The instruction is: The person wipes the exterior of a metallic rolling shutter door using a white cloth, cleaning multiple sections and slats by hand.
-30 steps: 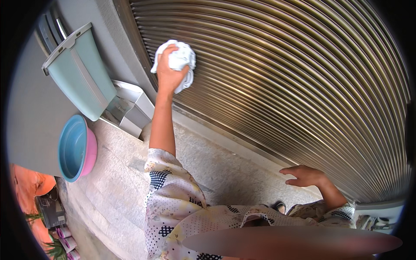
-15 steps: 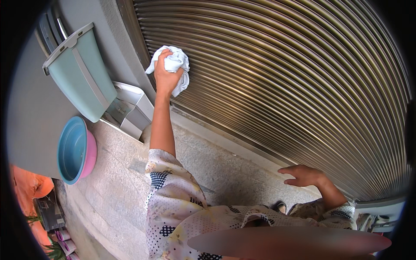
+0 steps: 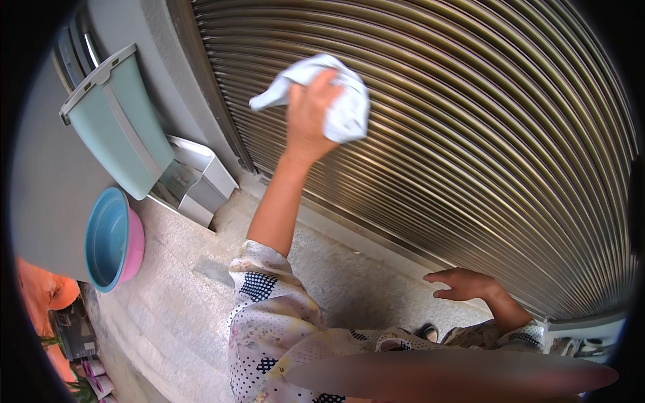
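A crumpled white cloth [image 3: 347, 111] is in the grip of my left hand [image 3: 310, 121], pressed against a ribbed metal roller shutter [image 3: 430, 127]. The hand is slightly blurred, and one end of the cloth sticks out to its left. My left arm is stretched forward. Lower on the right, my right hand [image 3: 463, 283] hangs in front of the shutter's lower part with nothing in it, its fingers extended and thumb apart.
A light green lidded bin [image 3: 119, 124] leans at the left wall beside a white open container [image 3: 201, 181]. Below them are a blue and pink basin [image 3: 107, 238] and an orange covering [image 3: 50, 289]. A shoe [image 3: 427, 332] shows on the speckled floor [image 3: 181, 309].
My left hand has moved right across the shutter with the cloth, away from its left edge. My right hand has barely moved. The view has shifted slightly.
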Motion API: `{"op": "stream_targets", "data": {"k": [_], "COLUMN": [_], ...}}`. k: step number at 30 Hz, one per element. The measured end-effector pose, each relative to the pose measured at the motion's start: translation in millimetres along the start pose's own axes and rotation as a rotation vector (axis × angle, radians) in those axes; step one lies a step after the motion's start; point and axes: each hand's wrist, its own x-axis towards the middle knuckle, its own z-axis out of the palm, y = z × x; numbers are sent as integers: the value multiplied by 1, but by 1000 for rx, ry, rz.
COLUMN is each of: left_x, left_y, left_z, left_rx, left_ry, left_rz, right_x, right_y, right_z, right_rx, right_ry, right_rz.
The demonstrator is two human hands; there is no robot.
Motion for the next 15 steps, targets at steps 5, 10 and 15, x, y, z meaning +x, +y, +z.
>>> {"op": "stream_targets", "data": {"k": [5,10,15], "left_x": [13,26,31], "left_y": [-55,-26,-14], "left_z": [-29,-13,-5], "left_rx": [-74,19,69], "left_ry": [328,244,124], "left_rz": [-762,-531,-271], "right_x": [-10,-13,-14], "right_y": [19,35,38], "right_z": [9,15,17], "right_rx": [40,52,71], "right_ry": [30,26,51], "right_rz": [-40,-37,-85]}}
